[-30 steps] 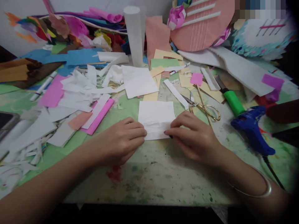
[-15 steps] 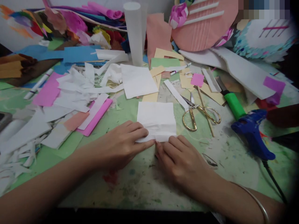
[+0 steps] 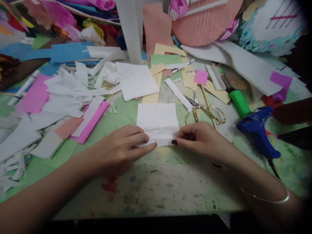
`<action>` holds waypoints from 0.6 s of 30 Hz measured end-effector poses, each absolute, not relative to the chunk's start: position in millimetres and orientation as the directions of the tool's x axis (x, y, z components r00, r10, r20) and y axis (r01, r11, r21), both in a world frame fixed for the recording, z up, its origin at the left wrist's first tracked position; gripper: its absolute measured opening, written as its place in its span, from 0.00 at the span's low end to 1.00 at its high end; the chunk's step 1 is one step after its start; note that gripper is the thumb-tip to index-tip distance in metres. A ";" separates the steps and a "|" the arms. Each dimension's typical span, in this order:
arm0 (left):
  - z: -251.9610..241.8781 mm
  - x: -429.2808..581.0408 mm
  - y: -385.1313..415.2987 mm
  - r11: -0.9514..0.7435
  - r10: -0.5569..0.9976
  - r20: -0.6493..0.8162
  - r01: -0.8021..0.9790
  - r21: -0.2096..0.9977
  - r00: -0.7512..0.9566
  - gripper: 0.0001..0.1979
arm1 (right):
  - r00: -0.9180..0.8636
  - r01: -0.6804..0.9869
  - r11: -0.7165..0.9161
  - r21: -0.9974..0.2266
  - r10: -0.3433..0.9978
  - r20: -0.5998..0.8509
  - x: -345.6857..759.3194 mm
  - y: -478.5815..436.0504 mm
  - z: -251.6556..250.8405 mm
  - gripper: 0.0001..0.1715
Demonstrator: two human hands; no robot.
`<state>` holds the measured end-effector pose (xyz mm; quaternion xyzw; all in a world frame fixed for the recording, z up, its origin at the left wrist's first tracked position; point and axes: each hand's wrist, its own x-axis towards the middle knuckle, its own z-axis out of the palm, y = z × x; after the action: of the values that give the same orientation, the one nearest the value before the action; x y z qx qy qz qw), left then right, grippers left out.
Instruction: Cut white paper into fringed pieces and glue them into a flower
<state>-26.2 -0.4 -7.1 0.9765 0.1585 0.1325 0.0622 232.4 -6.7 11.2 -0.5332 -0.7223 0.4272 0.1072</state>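
Observation:
A small white sheet of paper [image 3: 158,115], probably crepe or tissue, lies flat in front of me with its near edge folded into a narrow strip. My left hand [image 3: 126,143] rests on its lower left part, fingers curled over the paper and thumb along the folded edge. At the lower right corner, my right hand [image 3: 197,138] pinches the fold between thumb and fingers; a dark thumbnail shows. Gold-handled scissors [image 3: 195,109] lie just beyond the right hand, their blades on a white paper strip [image 3: 179,94].
Another white sheet [image 3: 136,81] lies behind. Paper scraps [image 3: 60,91] crowd the left. To the right are a stick with a pink square [image 3: 201,77], a green-handled knife [image 3: 240,102] and a blue glue gun [image 3: 258,130] with its cord. A white roll [image 3: 130,32] stands at the back.
My right hand has moved from the middle of the paper's near edge out to its right corner. The left hand stays on the paper. The view has shifted slightly.

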 end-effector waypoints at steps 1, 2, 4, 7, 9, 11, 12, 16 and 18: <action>-6.6 -25.8 -0.6 -0.943 0.322 0.233 0.291 0.158 0.917 0.20 | -0.409 0.685 0.062 -0.726 0.857 -0.313 232.3 -6.4 10.2 0.10; -6.3 -25.3 -0.8 -0.944 0.322 0.227 0.293 0.154 0.919 0.21 | -0.405 0.692 0.059 -0.720 0.857 -0.319 232.2 -6.1 9.4 0.09; -6.0 -24.1 -1.4 -0.940 0.332 0.202 0.306 0.150 0.922 0.22 | -0.397 0.698 0.049 -0.714 0.857 -0.329 232.4 -4.9 8.0 0.09; -6.8 -23.1 -1.6 -0.937 0.340 0.173 0.317 0.148 0.924 0.24 | -0.389 0.700 0.021 -0.714 0.849 -0.357 233.3 -2.6 6.3 0.09; -7.4 -23.1 -1.2 -0.939 0.335 0.179 0.310 0.151 0.925 0.24 | -0.373 0.708 0.005 -0.706 0.852 -0.368 233.7 -1.7 5.5 0.10; -7.2 -23.3 -1.0 -0.938 0.335 0.185 0.309 0.157 0.924 0.24 | -0.351 0.724 0.006 -0.690 0.864 -0.361 233.7 -1.5 5.1 0.10; -6.8 -23.3 -1.0 -0.937 0.338 0.180 0.312 0.160 0.924 0.24 | -0.343 0.734 0.013 -0.679 0.871 -0.353 233.5 -1.6 5.0 0.10; -5.5 -22.3 -2.1 -0.931 0.351 0.145 0.328 0.161 0.925 0.26 | -0.334 0.756 0.037 -0.654 0.881 -0.336 232.8 -1.6 5.2 0.10; -5.8 -21.3 -2.7 -0.927 0.362 0.128 0.342 0.154 0.923 0.27 | -0.332 0.757 0.036 -0.652 0.881 -0.336 232.4 -1.2 5.3 0.10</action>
<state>-21.3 -2.7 -5.8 0.9785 0.1798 0.0772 0.0646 232.4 -1.2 5.3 -0.5726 -0.7155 0.3924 0.0791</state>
